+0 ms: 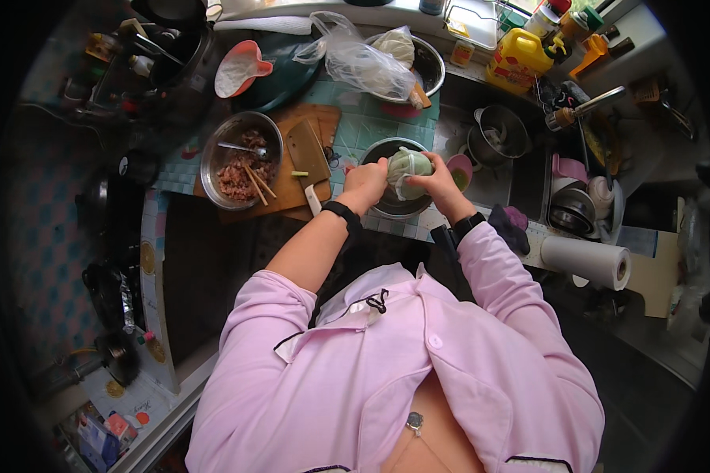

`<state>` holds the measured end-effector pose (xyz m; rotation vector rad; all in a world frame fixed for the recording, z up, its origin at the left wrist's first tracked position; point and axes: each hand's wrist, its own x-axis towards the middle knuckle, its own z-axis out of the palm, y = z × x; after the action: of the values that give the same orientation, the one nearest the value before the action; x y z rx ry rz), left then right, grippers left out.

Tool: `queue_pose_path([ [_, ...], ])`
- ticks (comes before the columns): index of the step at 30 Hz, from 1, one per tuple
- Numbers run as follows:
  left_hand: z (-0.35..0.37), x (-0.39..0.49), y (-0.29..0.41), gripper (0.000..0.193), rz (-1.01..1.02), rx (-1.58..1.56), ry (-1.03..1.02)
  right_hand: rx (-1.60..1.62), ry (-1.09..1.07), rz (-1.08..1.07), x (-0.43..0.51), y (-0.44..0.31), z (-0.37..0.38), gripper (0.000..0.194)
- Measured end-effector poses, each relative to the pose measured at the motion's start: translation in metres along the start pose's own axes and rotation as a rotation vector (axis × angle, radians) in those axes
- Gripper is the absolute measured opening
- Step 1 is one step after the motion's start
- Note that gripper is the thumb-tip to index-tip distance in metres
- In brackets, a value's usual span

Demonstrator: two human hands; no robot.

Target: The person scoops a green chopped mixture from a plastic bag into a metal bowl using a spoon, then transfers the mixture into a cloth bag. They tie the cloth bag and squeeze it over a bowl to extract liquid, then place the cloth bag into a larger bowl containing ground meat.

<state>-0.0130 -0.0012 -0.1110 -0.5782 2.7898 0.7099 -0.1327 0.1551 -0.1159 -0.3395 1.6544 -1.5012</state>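
Note:
A rounded pale green bundle with whitish bands is held between both hands; I cannot tell whether it is a wrapped vegetable or a filled cloth bag. My left hand is closed around its left end. My right hand grips its right side, thumb across the front. Directly beneath is a steel bowl, its inside mostly hidden by the hands. To the left, another steel bowl holds minced meat, a metal spoon and wooden chopsticks. A cleaver lies on a wooden cutting board.
A coral scoop of white powder and a clear plastic bag sit at the back. Right of the hands are a pink cup, a sink with a pot, a dark cloth and a white roll.

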Motion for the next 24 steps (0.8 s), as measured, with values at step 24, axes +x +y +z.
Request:
queue_pose_path([
  [24, 0.044, -0.005, -0.033, 0.021, 0.103, -0.126, -0.154, -1.541, 0.241, -0.376, 0.045, 0.024, 0.073, 0.024],
])
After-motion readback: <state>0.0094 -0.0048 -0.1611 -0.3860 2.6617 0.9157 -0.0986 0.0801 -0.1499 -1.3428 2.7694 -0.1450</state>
